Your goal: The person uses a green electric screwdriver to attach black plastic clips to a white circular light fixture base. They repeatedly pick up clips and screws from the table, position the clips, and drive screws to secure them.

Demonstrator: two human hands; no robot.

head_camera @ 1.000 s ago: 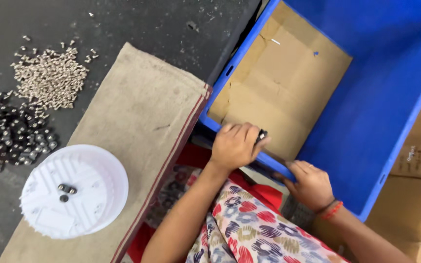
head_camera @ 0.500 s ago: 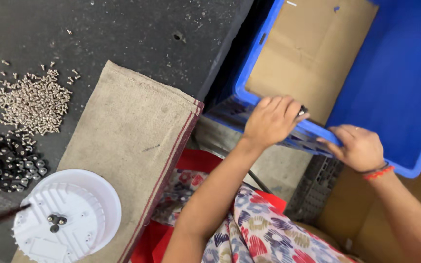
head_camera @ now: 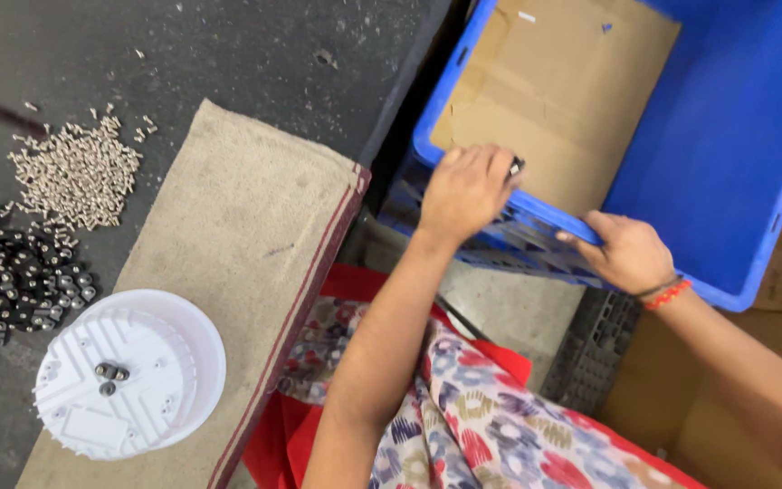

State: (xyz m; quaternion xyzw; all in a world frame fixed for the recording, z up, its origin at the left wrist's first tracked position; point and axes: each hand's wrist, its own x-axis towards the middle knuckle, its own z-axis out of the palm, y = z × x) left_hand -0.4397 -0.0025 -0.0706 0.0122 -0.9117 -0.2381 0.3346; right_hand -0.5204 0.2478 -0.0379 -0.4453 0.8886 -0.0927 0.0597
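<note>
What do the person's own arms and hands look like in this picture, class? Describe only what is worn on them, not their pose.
Both arms are bare from the hands up to where the frame cuts them off: no sleeves or gloves show. The left hand shows no ring or band. At the wrist of the right hand sits a red-orange beaded bracelet beside a thin dark thread band. No markings are visible.

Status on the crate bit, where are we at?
Done: a white round part lies on the burlap mat with small dark pieces set on it.
In hand: the left hand rests on the blue crate's near rim pinching a small dark piece; the right hand grips the same rim.
Left: heaps of pale screws and dark pieces remain loose; the crate shows only its cardboard liner.
</note>
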